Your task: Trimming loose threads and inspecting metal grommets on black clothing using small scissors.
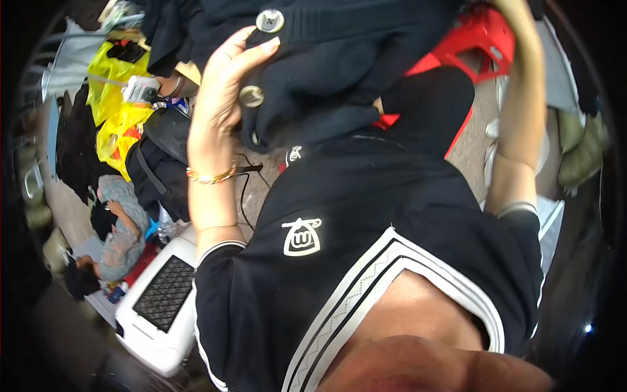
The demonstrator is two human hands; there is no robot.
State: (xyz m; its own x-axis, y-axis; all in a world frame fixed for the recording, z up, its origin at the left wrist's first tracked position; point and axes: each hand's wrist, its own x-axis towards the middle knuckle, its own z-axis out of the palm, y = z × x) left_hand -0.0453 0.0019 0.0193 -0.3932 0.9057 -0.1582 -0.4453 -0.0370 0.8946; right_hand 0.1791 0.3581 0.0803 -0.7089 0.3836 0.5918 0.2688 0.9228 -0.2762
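A dark navy knitted cardigan [339, 72] with large pale-rimmed buttons hangs across the top of the view, over my lap. My left hand [225, 72] grips its buttoned edge, thumb pressed toward the fingers. One button [270, 21] sits just beyond my fingertips, and another button [251, 97] lies beside my palm. A gold bracelet [211, 175] circles my left wrist. My right arm reaches up along the right side; only the base of my right hand [513, 8] shows at the top edge, its fingers hidden.
A red plastic stool [486, 42] stands beyond the cardigan on the right. On the left are yellow plastic bags [117, 85], a black bag [163, 140], a white power strip [140, 89] with cables, and a white padded-top box [163, 294]. Another person [124, 222] sits at far left.
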